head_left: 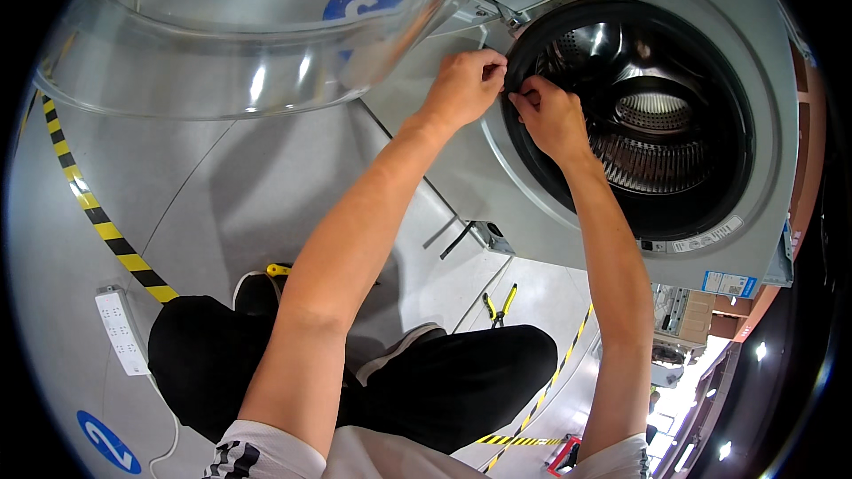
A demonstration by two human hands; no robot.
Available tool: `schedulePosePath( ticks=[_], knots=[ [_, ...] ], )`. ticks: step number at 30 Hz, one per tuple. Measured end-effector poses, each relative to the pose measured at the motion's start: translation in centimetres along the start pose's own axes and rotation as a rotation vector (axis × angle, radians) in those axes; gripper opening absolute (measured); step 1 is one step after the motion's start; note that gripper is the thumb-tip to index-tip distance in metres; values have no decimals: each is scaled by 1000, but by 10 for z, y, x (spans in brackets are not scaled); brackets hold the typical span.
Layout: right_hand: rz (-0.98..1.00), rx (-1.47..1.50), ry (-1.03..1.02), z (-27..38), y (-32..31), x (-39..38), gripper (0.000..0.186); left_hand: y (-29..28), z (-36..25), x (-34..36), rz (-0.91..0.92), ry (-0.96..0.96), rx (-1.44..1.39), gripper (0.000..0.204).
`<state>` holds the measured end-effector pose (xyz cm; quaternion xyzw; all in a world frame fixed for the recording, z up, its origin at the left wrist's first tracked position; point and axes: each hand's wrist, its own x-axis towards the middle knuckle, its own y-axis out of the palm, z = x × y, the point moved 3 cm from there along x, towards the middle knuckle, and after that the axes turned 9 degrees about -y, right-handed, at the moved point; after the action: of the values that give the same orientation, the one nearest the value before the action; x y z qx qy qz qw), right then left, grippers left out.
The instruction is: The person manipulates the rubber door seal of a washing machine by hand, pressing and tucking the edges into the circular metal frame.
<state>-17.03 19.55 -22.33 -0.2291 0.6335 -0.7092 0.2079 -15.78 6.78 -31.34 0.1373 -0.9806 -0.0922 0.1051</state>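
Observation:
A grey washing machine front (568,244) stands ahead to the right, with a black rubber door gasket (735,129) round its opening and a shiny metal drum (657,113) inside. My left hand (463,87) is closed, its fingertips pinched at the gasket's left edge. Just right of it, my right hand (555,120) reaches across the ring with thumb and fingers pressed together on the same stretch of rubber. The fingertips partly hide the pinched spot. Above my hands is a metal door hinge (506,11). A large clear plastic or glass bowl-shaped piece (213,80) fills the upper left.
Pliers with yellow-black handles (500,303) lie on the floor near my knee. A small metal part (490,238) sits by the machine's lower edge. At left are a white power strip (122,330) and black-yellow floor tape (106,229). A yellow-handled tool (279,270) lies by my shoe.

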Motion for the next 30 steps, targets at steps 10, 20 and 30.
schedulePosePath(
  ticks=[10, 20, 30],
  knots=[
    [-140, -1, 94, 27, -24, 17, 33, -11, -24, 0, 53, -92, 253, 20],
    [-114, -52, 77, 29, -17, 31, 31, -13, -23, 5, 84, -53, 181, 23],
    [-105, -44, 36, 27, -17, 28, 27, -14, -24, 3, 108, -77, 194, 23]
  ],
)
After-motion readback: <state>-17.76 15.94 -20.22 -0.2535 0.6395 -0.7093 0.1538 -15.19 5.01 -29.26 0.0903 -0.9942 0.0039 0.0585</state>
